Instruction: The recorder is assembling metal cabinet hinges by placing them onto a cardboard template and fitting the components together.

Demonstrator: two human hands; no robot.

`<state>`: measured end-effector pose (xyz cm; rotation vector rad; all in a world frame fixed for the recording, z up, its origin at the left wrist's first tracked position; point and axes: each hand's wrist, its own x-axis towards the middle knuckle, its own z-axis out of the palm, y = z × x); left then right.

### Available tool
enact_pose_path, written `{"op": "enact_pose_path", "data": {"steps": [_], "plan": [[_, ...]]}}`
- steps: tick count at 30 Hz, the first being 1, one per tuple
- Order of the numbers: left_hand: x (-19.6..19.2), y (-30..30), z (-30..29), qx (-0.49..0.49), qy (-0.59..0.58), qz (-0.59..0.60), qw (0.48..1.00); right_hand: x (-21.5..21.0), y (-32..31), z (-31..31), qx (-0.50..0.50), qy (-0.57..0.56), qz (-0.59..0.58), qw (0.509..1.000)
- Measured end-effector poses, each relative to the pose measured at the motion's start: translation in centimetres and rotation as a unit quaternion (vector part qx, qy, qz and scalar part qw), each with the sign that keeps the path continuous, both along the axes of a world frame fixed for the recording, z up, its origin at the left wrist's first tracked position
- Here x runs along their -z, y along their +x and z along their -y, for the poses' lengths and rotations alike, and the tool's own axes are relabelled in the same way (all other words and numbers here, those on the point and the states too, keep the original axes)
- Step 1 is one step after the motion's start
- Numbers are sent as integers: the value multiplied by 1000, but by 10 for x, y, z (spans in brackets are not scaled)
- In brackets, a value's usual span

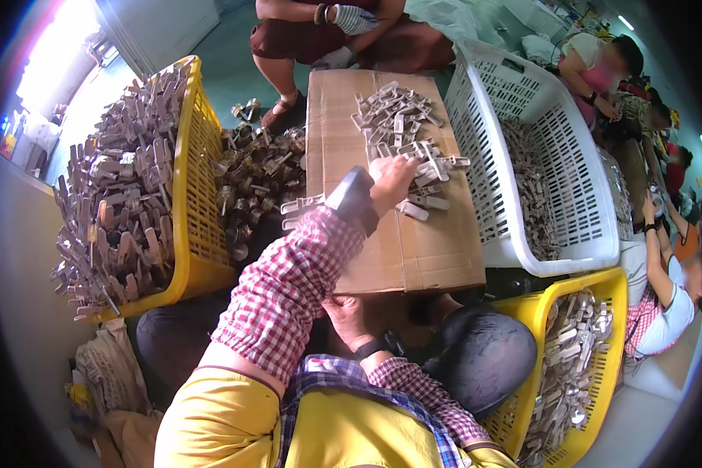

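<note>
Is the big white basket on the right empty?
No, the white basket holds a heap of small grey parts along its inside.

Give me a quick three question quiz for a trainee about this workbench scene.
1. True or false: the left hand rests on the grey parts on the cardboard sheet.
2. Which basket beside the cardboard is white: A left, B right?
3. Fill in: the right hand sits below the cardboard's near ____.

Key: 1 true; 2 B; 3 edge.
</note>
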<state>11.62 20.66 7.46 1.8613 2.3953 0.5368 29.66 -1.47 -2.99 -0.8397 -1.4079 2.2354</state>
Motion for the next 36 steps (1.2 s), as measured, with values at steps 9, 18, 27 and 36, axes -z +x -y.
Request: {"op": "enact_pose_path", "data": {"steps": [9,18,27,36], "plan": [[-48,-111,130,-101,179,573,794,-5,-5,-1,-7,-70,13,997],[36,-138,190,-239,229,687,647,-10,-2,-5,0,-47,33,998],[50,-145,189,-242,201,688,654,-12,-2,-5,0,-37,48,998],[60,-145,187,-249,194,682,660,-19,-5,-4,5,-29,36,999]]}}
